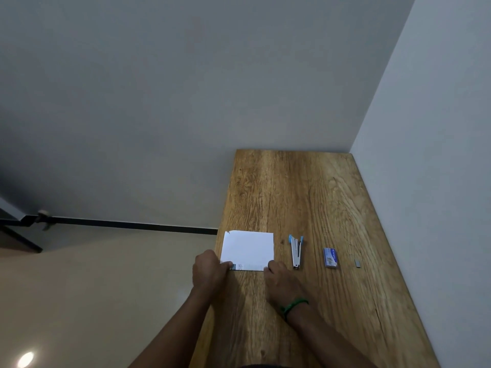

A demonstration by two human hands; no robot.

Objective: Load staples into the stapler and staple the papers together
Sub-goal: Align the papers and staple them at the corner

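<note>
Left hand (210,269) and right hand (279,274) each pinch a near corner of the papers (248,249) lying flat at the wooden table's (305,187) left edge. Stapler (296,251) lies hinged open just right, untouched; staple box (330,258) and loose staple strip (356,262) beyond. Loading apparently pending; a mark at the far-left corner may be a staple. Nothing obstructs.
</note>
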